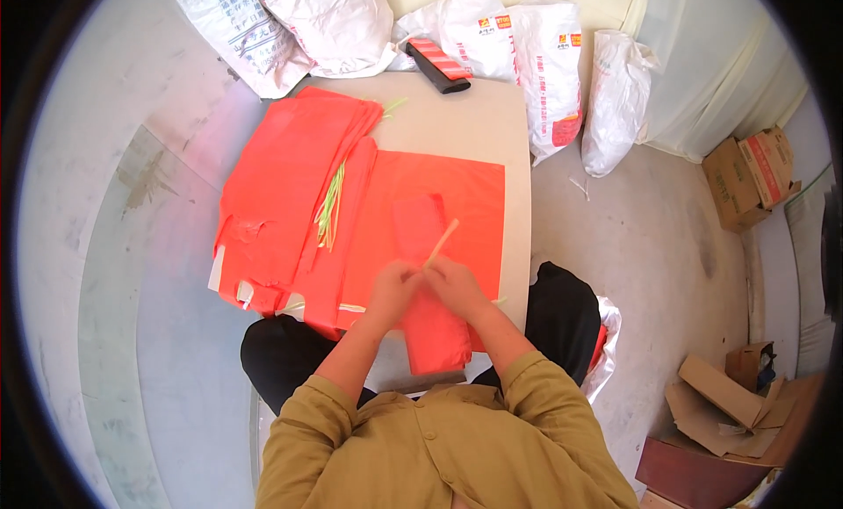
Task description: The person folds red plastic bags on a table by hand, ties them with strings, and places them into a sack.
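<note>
A folded bundle of red plastic bags (436, 344) lies lengthwise in front of me, over a flat red sheet (474, 197) on the board. Both of my hands meet over the bundle's middle, fingers pinched together. My left hand (393, 291) and my right hand (458, 289) hold a thin yellow tie strip (445, 238), whose loose end sticks up between them toward the far right. Where the strip runs under the fingers is hidden. Left of the hands, a thick stack of red plastic bags (285, 171) lies with a bunch of yellow-green strips (330, 206) on it.
The tan board (430, 122) rests before my knees. At its far edge lies a black-and-red striped object (439, 67). White woven sacks (549, 79) stand behind it. Cardboard boxes (738, 188) sit at the far right, and flattened cardboard (720, 399) lies at the near right.
</note>
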`<state>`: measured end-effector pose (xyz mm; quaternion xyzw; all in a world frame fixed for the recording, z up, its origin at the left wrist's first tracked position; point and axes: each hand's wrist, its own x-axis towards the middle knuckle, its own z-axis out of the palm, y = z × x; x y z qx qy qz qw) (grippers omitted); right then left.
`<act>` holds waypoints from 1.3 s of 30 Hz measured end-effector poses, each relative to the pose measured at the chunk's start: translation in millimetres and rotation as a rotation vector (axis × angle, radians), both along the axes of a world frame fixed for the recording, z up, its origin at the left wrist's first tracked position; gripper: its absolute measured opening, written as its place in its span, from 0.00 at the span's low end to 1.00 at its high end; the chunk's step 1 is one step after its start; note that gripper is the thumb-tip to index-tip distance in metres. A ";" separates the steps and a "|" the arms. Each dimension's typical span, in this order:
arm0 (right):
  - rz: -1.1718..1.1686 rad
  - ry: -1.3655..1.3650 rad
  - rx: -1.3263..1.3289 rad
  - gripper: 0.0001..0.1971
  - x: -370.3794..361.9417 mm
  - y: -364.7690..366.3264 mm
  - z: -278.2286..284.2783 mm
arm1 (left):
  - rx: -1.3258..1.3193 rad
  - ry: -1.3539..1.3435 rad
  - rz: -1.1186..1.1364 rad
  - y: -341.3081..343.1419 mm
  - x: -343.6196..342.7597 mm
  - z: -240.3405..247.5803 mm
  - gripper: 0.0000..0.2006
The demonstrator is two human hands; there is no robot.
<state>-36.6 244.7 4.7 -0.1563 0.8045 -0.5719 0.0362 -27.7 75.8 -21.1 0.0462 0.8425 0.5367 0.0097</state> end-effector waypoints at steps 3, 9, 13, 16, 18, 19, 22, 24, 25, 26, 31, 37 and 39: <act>-0.022 -0.020 -0.063 0.04 1.9 1.3 5.1 | 0.072 -0.124 0.050 3.1 0.5 12.0 0.04; -0.021 -0.025 0.026 0.06 5.2 -3.9 9.0 | -0.017 -0.067 0.064 7.0 2.2 21.5 0.07; -0.093 0.310 0.081 0.07 2.8 -10.2 -0.2 | -0.168 0.148 0.034 5.8 0.9 9.7 0.07; -0.064 0.470 0.173 0.08 1.3 -8.2 -1.2 | -0.212 0.155 0.007 3.0 2.3 7.9 0.06; -0.066 0.472 0.194 0.07 1.1 -6.0 -4.0 | -0.212 0.160 0.001 1.8 4.4 9.7 0.05; -0.067 0.477 0.213 0.06 1.5 -5.5 -3.8 | -0.212 0.168 -0.004 1.4 5.8 10.7 0.04; -0.088 0.412 0.193 0.04 3.9 -4.5 -2.0 | -0.177 0.187 0.003 1.2 9.8 8.2 0.03; -0.094 0.400 0.174 0.04 4.4 -5.1 1.0 | -0.162 0.177 0.008 1.1 12.0 7.3 0.03; -0.102 0.387 0.156 0.03 4.6 -4.9 2.4 | -0.146 0.168 0.012 1.7 12.7 8.2 0.03; -0.103 0.387 0.157 0.03 4.5 -3.9 1.2 | -0.145 0.168 0.011 2.3 13.0 9.1 0.03; -0.072 0.136 0.132 0.05 10.6 -5.9 11.7 | -0.150 0.167 0.035 1.0 14.1 6.3 0.03; 0.100 -0.243 -0.203 0.07 3.0 -0.5 7.8 | -0.065 0.025 0.051 2.1 9.5 12.3 0.04; 0.106 -0.168 -0.151 0.08 3.8 2.6 9.2 | -0.067 0.024 0.044 3.2 9.4 18.2 0.04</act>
